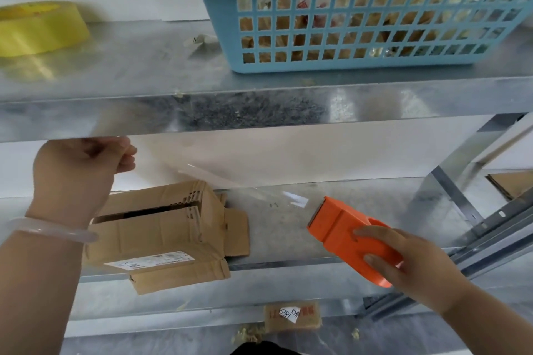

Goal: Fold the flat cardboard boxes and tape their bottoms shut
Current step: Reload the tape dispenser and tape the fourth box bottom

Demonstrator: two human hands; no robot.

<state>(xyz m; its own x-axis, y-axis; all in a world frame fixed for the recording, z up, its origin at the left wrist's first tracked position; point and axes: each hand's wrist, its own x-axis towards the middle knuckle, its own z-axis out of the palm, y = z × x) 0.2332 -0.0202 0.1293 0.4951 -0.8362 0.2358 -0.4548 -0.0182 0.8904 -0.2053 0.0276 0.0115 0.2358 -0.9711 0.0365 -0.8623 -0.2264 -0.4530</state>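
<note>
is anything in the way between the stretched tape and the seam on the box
Nothing visible. The clear tape runs from the left hand to the orange dispenser in the right hand, in the air by the cardboard box, whose open seam is bare.

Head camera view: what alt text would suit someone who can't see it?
A person holds a strip of clear tape stretched between the left hand, which pinches its end, and an orange tape dispenser gripped in the right hand, above a cardboard box on a metal shelf. Higher up sit a blue basket and a yellow tape roll.
</note>
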